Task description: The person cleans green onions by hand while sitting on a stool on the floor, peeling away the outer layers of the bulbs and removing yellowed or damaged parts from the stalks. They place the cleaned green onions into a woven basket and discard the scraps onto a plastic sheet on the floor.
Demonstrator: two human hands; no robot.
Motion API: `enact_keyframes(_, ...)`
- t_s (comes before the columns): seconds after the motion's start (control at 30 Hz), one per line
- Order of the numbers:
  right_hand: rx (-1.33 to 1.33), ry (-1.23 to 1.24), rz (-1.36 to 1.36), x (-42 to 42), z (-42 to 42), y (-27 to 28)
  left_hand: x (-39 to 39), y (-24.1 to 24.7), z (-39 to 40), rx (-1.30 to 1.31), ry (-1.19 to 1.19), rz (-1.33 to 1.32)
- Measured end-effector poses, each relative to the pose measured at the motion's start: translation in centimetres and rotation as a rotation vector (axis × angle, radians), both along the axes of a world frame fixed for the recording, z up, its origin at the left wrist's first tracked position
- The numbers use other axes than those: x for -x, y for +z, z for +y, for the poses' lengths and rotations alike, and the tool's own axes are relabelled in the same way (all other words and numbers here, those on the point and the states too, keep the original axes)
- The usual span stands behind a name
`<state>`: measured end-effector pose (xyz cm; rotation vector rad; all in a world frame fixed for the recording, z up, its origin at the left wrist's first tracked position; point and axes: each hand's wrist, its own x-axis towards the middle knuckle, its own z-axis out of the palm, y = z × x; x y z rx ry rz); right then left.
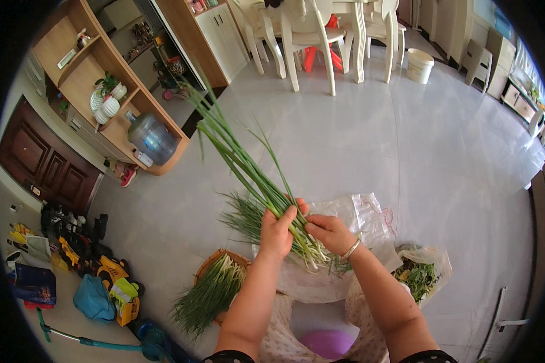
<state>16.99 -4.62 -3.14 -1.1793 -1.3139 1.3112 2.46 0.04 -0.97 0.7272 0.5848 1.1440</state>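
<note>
My left hand is closed around a bunch of long scallions, their green tops pointing up and left and their white ends down. My right hand, with a bangle at the wrist, touches the bunch on its right side, thumb and fingers pinched together; whether a stalk lies between them I cannot tell. Beneath, a plastic sheet lies on the floor, with more greens behind my left hand. A wicker basket with thin green stalks stands to the left of my left forearm.
A plastic bag of leafy scraps sits at the right. Beneath me shows something purple and rounded. At the left are toy vehicles, a blue bag and a shelf unit with a water jug. Chairs and a white bucket stand ahead.
</note>
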Motion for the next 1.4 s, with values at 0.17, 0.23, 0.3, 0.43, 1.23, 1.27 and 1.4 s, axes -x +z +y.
enact_keyframes(0.17,0.065,-0.044,0.101,-0.2,0.0,-0.2,0.1,0.5,0.0,-0.016,-0.074,-0.002)
enact_keyframes(0.23,0.14,-0.073,0.174,-0.3,-0.2,-0.3,-0.3,0.8,-0.2,-0.021,-0.081,-0.012)
enact_keyframes(0.3,0.176,-0.099,0.246,-0.1,-0.2,-0.3,-0.5,0.8,0.0,-0.036,-0.084,-0.032)
enact_keyframes(0.43,0.228,-0.11,0.416,0.4,-0.4,0.5,-0.4,0.6,0.0,-0.01,-0.088,-0.06)
enact_keyframes(1.23,0.159,-0.128,0.527,1.3,-0.4,0.4,-0.1,0.0,0.4,-0.085,-0.154,-0.02)
enact_keyframes(1.27,0.123,-0.135,0.484,1.2,-0.2,0.1,-0.3,0.1,0.3,-0.086,-0.132,0.011)
enact_keyframes(1.4,0.082,-0.15,0.367,1.0,0.0,-0.1,-0.2,-0.6,0.1,-0.052,-0.081,-0.003)
